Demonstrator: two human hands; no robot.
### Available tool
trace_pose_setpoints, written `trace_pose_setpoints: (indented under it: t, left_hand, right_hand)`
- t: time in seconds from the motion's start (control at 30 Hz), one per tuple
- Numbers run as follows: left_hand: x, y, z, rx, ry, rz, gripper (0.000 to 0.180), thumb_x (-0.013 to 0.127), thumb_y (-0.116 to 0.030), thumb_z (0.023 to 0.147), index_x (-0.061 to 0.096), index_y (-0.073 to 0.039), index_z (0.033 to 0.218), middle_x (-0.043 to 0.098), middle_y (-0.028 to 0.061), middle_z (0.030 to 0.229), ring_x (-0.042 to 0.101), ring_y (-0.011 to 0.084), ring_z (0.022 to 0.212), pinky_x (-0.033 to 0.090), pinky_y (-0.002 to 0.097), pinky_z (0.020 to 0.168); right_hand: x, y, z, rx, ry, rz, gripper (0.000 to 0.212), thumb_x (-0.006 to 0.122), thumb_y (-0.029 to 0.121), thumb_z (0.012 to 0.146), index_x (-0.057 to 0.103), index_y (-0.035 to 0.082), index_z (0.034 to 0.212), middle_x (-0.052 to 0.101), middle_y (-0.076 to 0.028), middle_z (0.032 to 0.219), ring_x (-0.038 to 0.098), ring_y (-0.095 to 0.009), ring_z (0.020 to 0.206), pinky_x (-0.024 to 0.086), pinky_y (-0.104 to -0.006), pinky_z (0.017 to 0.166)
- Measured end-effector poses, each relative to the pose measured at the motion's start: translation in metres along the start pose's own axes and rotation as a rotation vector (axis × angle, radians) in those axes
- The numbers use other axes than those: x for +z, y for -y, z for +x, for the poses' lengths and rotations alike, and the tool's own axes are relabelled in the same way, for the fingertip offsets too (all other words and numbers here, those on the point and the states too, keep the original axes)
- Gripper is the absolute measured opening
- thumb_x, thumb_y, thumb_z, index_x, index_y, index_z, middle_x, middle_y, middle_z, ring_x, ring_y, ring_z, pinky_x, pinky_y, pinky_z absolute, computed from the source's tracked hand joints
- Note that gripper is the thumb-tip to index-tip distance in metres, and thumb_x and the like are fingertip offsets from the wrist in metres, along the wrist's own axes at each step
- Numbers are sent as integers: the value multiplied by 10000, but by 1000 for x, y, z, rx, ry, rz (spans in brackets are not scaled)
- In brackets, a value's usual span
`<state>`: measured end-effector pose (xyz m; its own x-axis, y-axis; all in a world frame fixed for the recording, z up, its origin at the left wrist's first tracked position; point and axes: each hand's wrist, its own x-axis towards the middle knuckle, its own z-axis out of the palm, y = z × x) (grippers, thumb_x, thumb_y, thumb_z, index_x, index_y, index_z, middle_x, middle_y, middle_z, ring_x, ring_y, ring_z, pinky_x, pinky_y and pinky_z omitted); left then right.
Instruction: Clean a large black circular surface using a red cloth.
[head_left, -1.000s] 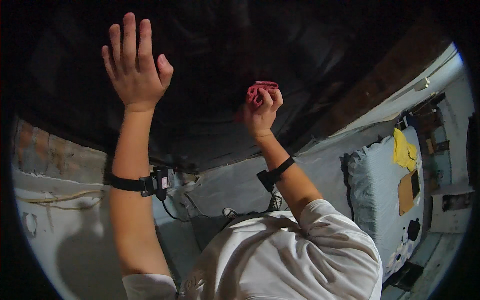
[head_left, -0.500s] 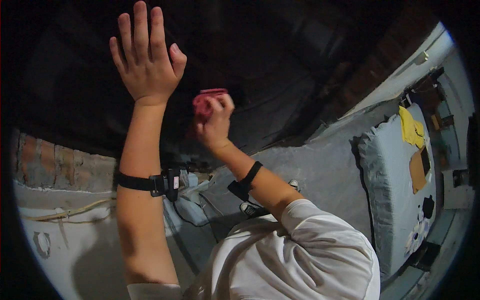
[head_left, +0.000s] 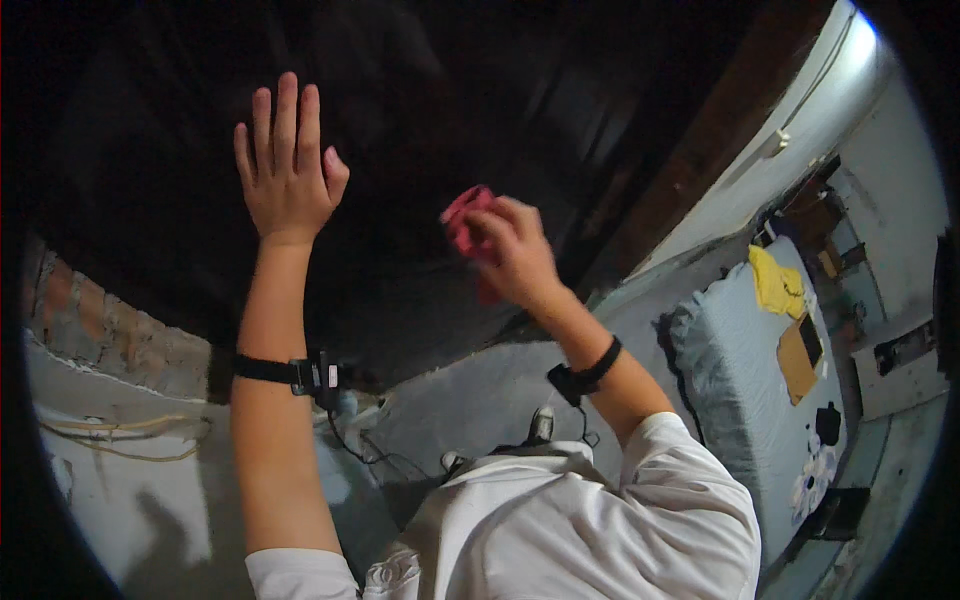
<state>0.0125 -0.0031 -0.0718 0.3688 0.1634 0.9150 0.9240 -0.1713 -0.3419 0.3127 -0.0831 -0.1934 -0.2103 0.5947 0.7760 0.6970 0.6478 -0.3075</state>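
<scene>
My left hand [head_left: 285, 185] lies flat with fingers stretched out against a large dark, glossy surface [head_left: 390, 130] that fills the upper part of the view. Nothing is in it. Bunched in my right hand [head_left: 522, 255] is a red cloth [head_left: 468, 220], pressed at the same dark surface, with a loose end hanging below the fingers. A black strap with a small device [head_left: 318, 374] circles my left forearm. Another strap with a device [head_left: 575, 380] sits on my right forearm.
To the right stands a bed with a grey-blue cover [head_left: 715, 340], holding a yellow cloth [head_left: 775, 280] and a brown cardboard piece [head_left: 797, 360]. A brick wall edge [head_left: 110, 330] and yellowish cables [head_left: 130, 428] are at left. Grey floor [head_left: 470, 385] lies below, around my shoes.
My right hand has moved right with the red cloth. My left hand appears lower in the view, still flat. The whole view has shifted somewhat.
</scene>
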Motion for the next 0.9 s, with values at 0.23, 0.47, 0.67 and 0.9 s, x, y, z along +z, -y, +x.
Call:
trace_pose_setpoints:
  t: [0.23, 0.47, 0.67, 0.9]
  left_hand:
    - [-7, 2, -3, 1, -20, 17, 677, 513, -291, 995, 389, -133, 1641, 349, 99, 1735, 326, 339, 1603, 290, 597, 1271]
    - [-16, 5, -4, -37, 164, 27, 711, 538, -261, 967, 386, -95, 1642, 334, 163, 1730, 324, 410, 1591, 292, 622, 1260]
    - [-13, 7, -8, 14, 38, 27, 664, 485, -282, 1003, 396, -97, 1635, 352, 159, 1722, 344, 407, 1583, 307, 624, 1255]
    - [-9, 3, -7, 9, 22, 31, 632, 481, -275, 1009, 440, -71, 1606, 389, 183, 1699, 401, 408, 1554, 317, 628, 1244]
  right_hand:
    - [-158, -47, 169, -401, -463, -317, 817, 925, 88, 670, 580, 82, 1411, 595, -181, 1417, 585, -406, 1297, 526, -470, 1072]
    - [-236, 13, 339, -700, -494, -384, 773, 813, 68, 794, 534, 144, 1510, 518, -141, 1479, 487, -413, 1371, 457, -534, 1118]
    - [-219, 58, 422, -777, -510, -320, 812, 840, 76, 805, 499, 119, 1540, 530, -154, 1457, 506, -407, 1350, 481, -514, 1108]
    - [-173, 74, 413, -738, -460, -325, 754, 842, 152, 815, 520, 93, 1493, 534, -142, 1455, 511, -387, 1335, 449, -494, 1143]
